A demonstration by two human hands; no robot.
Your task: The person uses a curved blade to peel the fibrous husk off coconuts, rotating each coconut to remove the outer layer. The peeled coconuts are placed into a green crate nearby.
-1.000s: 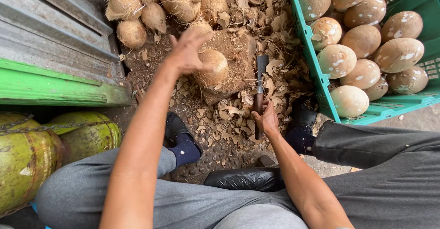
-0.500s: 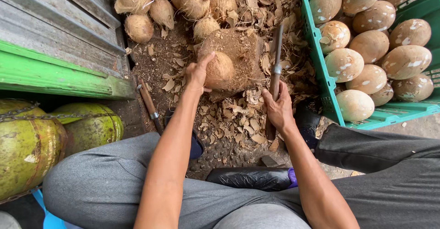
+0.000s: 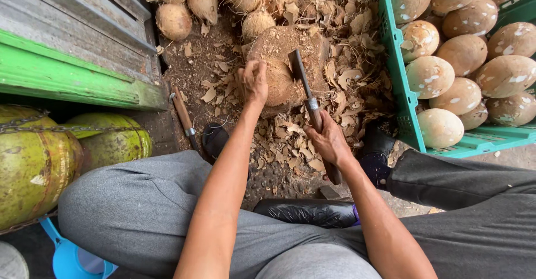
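My left hand (image 3: 253,82) grips a husked brown coconut (image 3: 277,82) and holds it down on a round wooden chopping block (image 3: 276,47). My right hand (image 3: 328,140) is closed around the wooden handle of a cleaver (image 3: 304,92). Its dark blade lies against the right side of the coconut. Both my forearms reach forward between my knees in grey trousers.
A green crate (image 3: 400,89) of peeled coconuts (image 3: 441,77) stands at the right. Unpeeled brown coconuts (image 3: 174,21) lie at the top, with husk shavings (image 3: 290,145) all around the block. A second wooden-handled knife (image 3: 184,117) lies left of the block. Green coconuts (image 3: 33,161) sit at the lower left.
My left hand has turned the coconut on the block. The cleaver, held upright to the right before, has swung left and now touches the coconut.
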